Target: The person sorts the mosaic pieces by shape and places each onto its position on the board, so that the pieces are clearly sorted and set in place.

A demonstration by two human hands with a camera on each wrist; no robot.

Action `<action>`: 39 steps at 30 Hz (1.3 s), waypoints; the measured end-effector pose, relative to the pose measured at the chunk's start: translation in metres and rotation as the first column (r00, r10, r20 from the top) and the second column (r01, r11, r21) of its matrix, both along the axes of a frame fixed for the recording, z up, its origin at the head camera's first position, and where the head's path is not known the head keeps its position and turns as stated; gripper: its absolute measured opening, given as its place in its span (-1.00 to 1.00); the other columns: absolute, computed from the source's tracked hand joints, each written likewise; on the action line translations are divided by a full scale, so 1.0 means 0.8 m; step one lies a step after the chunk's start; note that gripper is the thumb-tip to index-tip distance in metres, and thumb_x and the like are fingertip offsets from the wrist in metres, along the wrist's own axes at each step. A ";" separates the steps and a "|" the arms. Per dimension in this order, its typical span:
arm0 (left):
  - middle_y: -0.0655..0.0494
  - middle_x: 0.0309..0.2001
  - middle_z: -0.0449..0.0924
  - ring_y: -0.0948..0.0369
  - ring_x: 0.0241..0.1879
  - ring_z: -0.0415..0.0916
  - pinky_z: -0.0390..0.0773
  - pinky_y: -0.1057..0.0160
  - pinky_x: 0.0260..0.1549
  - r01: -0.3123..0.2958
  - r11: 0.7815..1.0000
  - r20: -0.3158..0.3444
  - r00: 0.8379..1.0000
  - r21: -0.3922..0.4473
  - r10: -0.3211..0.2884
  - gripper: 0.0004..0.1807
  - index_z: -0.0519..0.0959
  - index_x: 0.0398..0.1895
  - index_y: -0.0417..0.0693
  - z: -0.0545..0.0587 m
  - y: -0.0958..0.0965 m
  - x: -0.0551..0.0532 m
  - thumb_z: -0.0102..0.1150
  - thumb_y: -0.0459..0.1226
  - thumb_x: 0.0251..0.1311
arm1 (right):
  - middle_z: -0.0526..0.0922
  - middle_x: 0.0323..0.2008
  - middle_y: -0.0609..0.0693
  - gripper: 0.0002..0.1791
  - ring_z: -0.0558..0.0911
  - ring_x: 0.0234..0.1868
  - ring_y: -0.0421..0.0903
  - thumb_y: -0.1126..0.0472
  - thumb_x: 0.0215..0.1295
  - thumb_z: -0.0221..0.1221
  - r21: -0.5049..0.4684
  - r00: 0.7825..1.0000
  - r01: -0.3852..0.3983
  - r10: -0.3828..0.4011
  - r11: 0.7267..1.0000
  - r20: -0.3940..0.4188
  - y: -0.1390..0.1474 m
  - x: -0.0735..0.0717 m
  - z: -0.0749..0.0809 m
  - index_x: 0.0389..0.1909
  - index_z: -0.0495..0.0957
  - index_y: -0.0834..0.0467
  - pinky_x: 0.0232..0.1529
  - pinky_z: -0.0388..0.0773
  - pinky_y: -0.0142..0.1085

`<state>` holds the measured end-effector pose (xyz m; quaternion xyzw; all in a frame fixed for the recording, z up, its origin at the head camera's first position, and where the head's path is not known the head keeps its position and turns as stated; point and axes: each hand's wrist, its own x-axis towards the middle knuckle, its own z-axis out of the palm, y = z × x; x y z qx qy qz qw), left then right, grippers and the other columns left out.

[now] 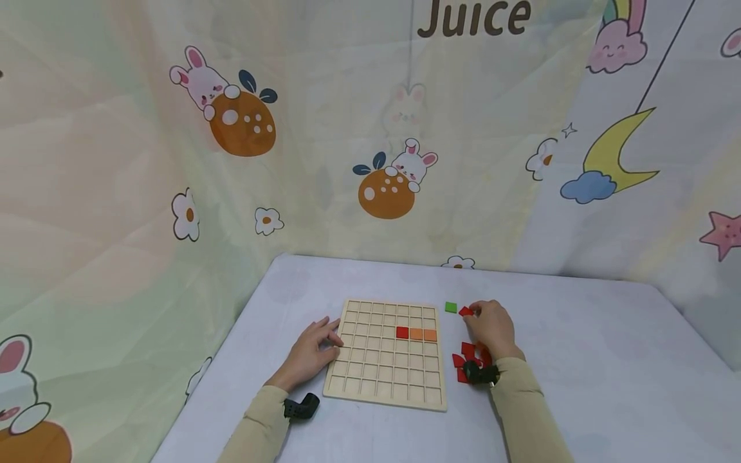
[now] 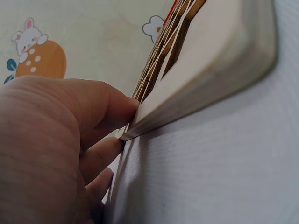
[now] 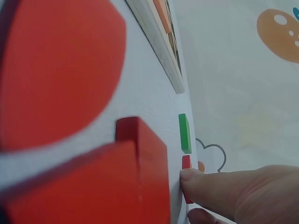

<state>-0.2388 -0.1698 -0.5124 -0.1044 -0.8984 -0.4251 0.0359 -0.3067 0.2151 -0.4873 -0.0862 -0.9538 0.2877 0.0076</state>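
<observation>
A wooden grid board (image 1: 376, 354) lies on the white table. One red square tile (image 1: 402, 332) and two orange tiles (image 1: 423, 334) sit side by side in a row of its cells. My left hand (image 1: 309, 354) rests at the board's left edge; the left wrist view shows the thumb (image 2: 124, 105) on the rim and fingertips against its side. Right of the board, my right hand (image 1: 493, 326) pinches a red tile (image 1: 466, 311) between thumb and fingers, close to the tabletop. A green square tile (image 1: 451, 307) lies just left of it.
Several red pieces (image 1: 467, 349) lie in a loose pile beside the board's right edge, partly hidden under my right wrist. They loom large in the right wrist view. A patterned cloth backdrop (image 1: 324, 244) rises behind the table. Black wrist cameras (image 1: 302, 406) sit below both hands.
</observation>
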 end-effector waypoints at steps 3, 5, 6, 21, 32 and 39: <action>0.07 0.36 0.39 -0.02 0.48 0.04 -0.08 -0.11 0.47 -0.005 1.000 0.009 1.000 -0.007 0.005 -0.84 0.60 -0.40 0.22 0.000 0.000 -0.001 0.28 -0.31 0.10 | 0.54 -0.08 0.29 -0.60 0.46 -0.15 0.13 0.19 0.25 0.26 0.005 1.000 -0.002 0.002 1.000 -0.005 0.000 0.000 0.001 0.03 0.56 0.34 -0.15 0.61 -0.06; 0.09 0.37 0.38 0.01 0.48 0.03 -0.09 -0.06 0.48 -0.008 1.000 0.016 1.000 -0.011 0.009 -0.83 0.60 -0.40 0.24 0.000 0.000 -0.001 0.28 -0.31 0.11 | 0.55 -0.07 0.29 -0.60 0.47 -0.14 0.14 0.19 0.26 0.25 0.000 1.000 0.000 0.000 1.000 -0.007 -0.001 -0.001 0.002 0.05 0.56 0.34 -0.12 0.62 -0.04; 0.09 0.37 0.38 0.02 0.49 0.03 -0.09 -0.05 0.48 -0.009 1.000 0.016 1.000 -0.012 0.009 -0.83 0.59 -0.40 0.25 -0.001 0.000 -0.001 0.28 -0.31 0.11 | 0.56 -0.05 0.29 -0.60 0.47 -0.13 0.14 0.19 0.27 0.24 -0.005 1.000 0.002 -0.002 1.000 -0.013 -0.001 -0.001 0.002 0.05 0.56 0.33 -0.09 0.61 -0.02; 0.11 0.37 0.38 0.03 0.49 0.03 -0.08 -0.07 0.48 -0.008 1.000 0.021 1.000 -0.019 0.009 -0.83 0.60 -0.40 0.26 -0.001 -0.001 -0.002 0.29 -0.30 0.10 | 0.58 0.01 0.24 -0.59 0.47 -0.01 0.15 0.15 0.28 0.19 -0.100 0.991 -0.092 0.081 0.991 -0.106 -0.013 0.000 0.016 0.09 0.56 0.26 0.00 0.54 0.04; 0.13 0.37 0.38 0.02 0.49 0.02 -0.08 -0.13 0.47 -0.012 1.000 0.019 1.000 -0.002 0.012 -0.83 0.59 -0.41 0.28 -0.001 -0.001 -0.003 0.29 -0.29 0.10 | 0.57 0.06 0.25 -0.60 0.49 -0.04 0.12 0.14 0.28 0.19 -0.085 0.989 -0.134 0.128 0.987 -0.077 -0.036 0.007 0.019 0.09 0.58 0.24 0.00 0.54 0.05; 0.14 0.37 0.38 0.04 0.49 0.01 -0.09 -0.14 0.47 -0.011 1.000 0.027 1.000 0.003 0.011 -0.83 0.59 -0.41 0.29 -0.002 -0.002 -0.003 0.30 -0.28 0.10 | 0.59 0.05 0.23 -0.60 0.50 0.04 0.15 0.15 0.25 0.21 -0.065 0.983 -0.166 0.160 0.984 -0.090 -0.049 0.008 0.013 0.06 0.59 0.25 0.11 0.51 0.09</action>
